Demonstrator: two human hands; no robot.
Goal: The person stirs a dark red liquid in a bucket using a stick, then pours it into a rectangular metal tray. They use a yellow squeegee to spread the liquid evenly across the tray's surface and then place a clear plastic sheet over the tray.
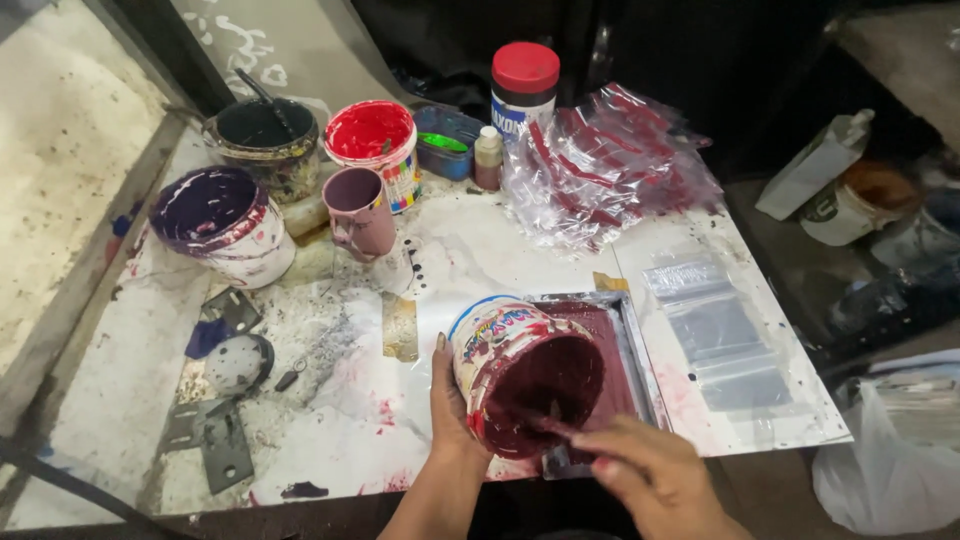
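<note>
Tilting dark-red paint tub [520, 375] over metal tray [625, 345] on table [450, 250]: left hand [452, 400] gripping tub wall firmly; right hand [650, 470] closed round stick, scraping inside. Tray already coated red; paint still clinging within tub.

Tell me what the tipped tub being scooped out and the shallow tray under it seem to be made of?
The tub looks like glossy plastic: thin printed wall, smeared with dark red paint. The tray seems to be metal, with a thin, shiny, silvery rim, though paint hides its bottom.
</note>
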